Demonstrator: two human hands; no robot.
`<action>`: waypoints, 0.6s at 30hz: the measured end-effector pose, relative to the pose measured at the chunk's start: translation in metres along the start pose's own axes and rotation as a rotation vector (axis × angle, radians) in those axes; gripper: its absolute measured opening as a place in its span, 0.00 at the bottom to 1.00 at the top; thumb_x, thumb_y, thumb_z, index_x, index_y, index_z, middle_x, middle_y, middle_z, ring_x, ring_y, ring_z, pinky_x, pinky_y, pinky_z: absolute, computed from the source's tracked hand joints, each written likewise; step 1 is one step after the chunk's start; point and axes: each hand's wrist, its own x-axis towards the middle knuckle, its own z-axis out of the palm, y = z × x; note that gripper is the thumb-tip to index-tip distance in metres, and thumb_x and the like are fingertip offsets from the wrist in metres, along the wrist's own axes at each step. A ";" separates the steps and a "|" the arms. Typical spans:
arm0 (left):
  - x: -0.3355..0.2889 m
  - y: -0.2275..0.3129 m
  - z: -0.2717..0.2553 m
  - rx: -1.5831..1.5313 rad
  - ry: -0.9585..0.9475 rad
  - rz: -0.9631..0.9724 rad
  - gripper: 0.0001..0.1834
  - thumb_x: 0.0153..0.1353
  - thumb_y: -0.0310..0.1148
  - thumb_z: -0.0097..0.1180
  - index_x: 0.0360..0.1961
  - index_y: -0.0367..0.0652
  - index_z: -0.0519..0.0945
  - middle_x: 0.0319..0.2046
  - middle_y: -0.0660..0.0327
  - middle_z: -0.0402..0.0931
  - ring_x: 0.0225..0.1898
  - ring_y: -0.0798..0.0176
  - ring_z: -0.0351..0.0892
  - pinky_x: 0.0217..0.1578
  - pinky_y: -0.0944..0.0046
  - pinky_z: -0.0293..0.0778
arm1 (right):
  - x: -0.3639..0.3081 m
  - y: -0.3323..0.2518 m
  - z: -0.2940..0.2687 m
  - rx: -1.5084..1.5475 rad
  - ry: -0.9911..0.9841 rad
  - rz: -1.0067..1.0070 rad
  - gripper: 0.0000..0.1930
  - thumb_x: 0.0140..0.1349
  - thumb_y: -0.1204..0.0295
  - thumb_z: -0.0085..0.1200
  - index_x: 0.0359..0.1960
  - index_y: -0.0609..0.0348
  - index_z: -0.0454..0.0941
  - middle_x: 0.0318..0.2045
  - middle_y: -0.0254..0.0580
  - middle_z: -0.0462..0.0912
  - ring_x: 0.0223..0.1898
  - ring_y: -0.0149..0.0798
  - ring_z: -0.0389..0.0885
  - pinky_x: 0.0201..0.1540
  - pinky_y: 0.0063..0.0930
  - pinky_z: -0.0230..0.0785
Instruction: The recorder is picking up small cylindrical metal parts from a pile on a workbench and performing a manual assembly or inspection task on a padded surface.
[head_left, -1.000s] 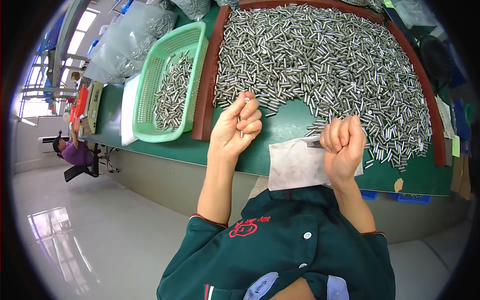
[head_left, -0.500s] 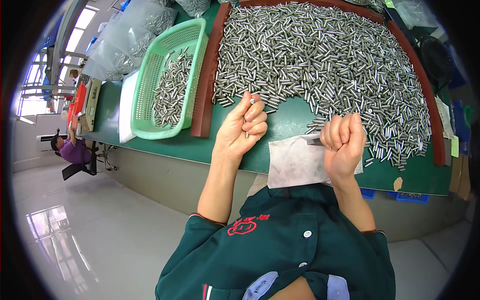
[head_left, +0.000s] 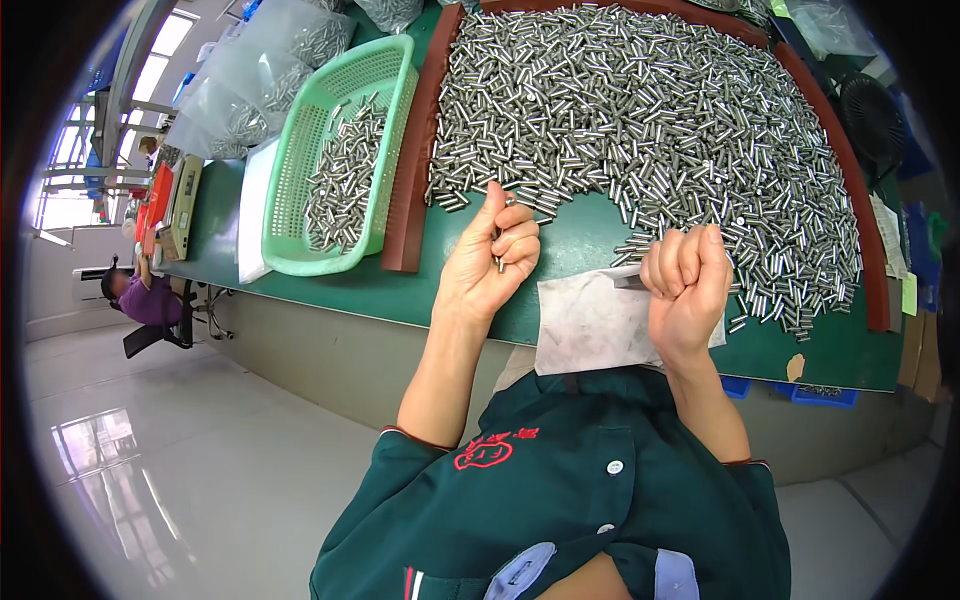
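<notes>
My left hand (head_left: 493, 255) is closed around small metal pins, just in front of the pile's near edge. One pin end (head_left: 510, 201) shows between thumb and forefinger, and others peek out lower between the curled fingers. My right hand (head_left: 687, 290) is closed in a fist, fingers wrapped round a tool with a flat, dark grey metal tip (head_left: 628, 283); the rest of it is hidden in the grip. That tip points left over a stained whitish cloth (head_left: 590, 325) at the table's edge. A wide heap of shiny cylindrical pins (head_left: 640, 110) covers the table beyond both hands.
Dark red strips (head_left: 405, 215) border the heap. Left of it stands a light green perforated basket (head_left: 290, 180) partly filled with pins. Clear bags (head_left: 240, 90) of pins lie farther left. A black fan (head_left: 870, 115) stands far right. A person in purple (head_left: 150, 305) sits in the left background.
My left hand has shifted slightly right, and the pins in its fingers have changed position. My right hand and its tool look unchanged.
</notes>
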 end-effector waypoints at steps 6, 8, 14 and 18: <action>-0.002 0.000 -0.004 -0.130 -0.017 -0.039 0.13 0.57 0.39 0.49 0.26 0.39 0.68 0.15 0.70 0.58 0.14 0.76 0.47 0.14 0.76 0.46 | 0.000 0.001 0.001 -0.004 0.001 0.005 0.20 0.64 0.67 0.28 0.12 0.54 0.52 0.08 0.31 0.53 0.10 0.23 0.46 0.13 0.19 0.41; -0.002 -0.001 -0.003 -0.168 0.026 -0.045 0.14 0.54 0.42 0.51 0.24 0.43 0.68 0.15 0.71 0.56 0.14 0.76 0.48 0.14 0.75 0.47 | 0.000 0.001 0.000 -0.005 0.007 0.003 0.20 0.64 0.67 0.28 0.12 0.54 0.52 0.08 0.31 0.53 0.10 0.23 0.46 0.13 0.19 0.41; -0.003 -0.004 -0.001 -0.188 0.062 -0.008 0.15 0.52 0.44 0.53 0.23 0.42 0.68 0.13 0.71 0.55 0.14 0.76 0.48 0.14 0.76 0.46 | 0.000 -0.001 0.003 -0.001 0.011 0.007 0.20 0.64 0.66 0.28 0.12 0.54 0.53 0.08 0.31 0.53 0.11 0.23 0.46 0.13 0.19 0.41; -0.004 -0.006 0.001 -0.170 0.077 0.013 0.16 0.52 0.44 0.53 0.23 0.42 0.67 0.14 0.71 0.56 0.13 0.76 0.47 0.14 0.76 0.46 | 0.000 0.000 0.001 -0.002 0.008 0.004 0.20 0.64 0.66 0.28 0.12 0.54 0.52 0.08 0.31 0.53 0.11 0.24 0.46 0.13 0.19 0.41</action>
